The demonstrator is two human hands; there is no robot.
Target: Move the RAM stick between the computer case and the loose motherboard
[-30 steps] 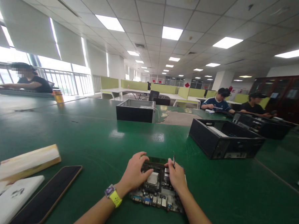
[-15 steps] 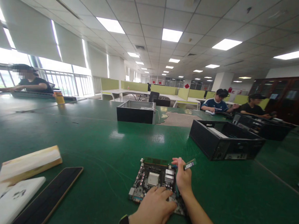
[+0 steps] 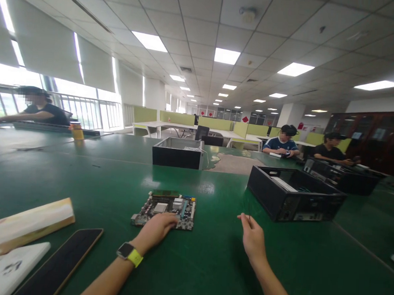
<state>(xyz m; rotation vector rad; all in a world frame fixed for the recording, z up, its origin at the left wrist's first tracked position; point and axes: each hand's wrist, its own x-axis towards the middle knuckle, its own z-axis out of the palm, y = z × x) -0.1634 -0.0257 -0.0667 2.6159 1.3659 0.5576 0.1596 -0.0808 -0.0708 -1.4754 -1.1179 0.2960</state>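
- The motherboard (image 3: 169,206) lies flat on the green table (image 3: 208,245), directly under and ahead of the left hand (image 3: 161,224), its wider side seeming to run left to right.
- The left hand is clearly the nearer one: palm down, fingers bent over the board's near edge. Whether they grip or merely rest there cannot be told.
- The right hand (image 3: 250,231) is raised well apart to the right, fingertips pinched on a thin dark piece (image 3: 250,210), seen almost edge-on and pointing upward; what it is cannot be made out.
- Beyond the right hand, farther right, stands a black open-topped case (image 3: 267,196), boxy and hard-edged.
- The board's surface is dark and knobbly, with a smooth square metal plate (image 3: 161,207), a silvery block (image 3: 178,203), long pale-blue and white slots (image 3: 184,210) and a green strip (image 3: 166,193) along its far edge.
- The tabletop is glossy, reflecting the ceiling lights.
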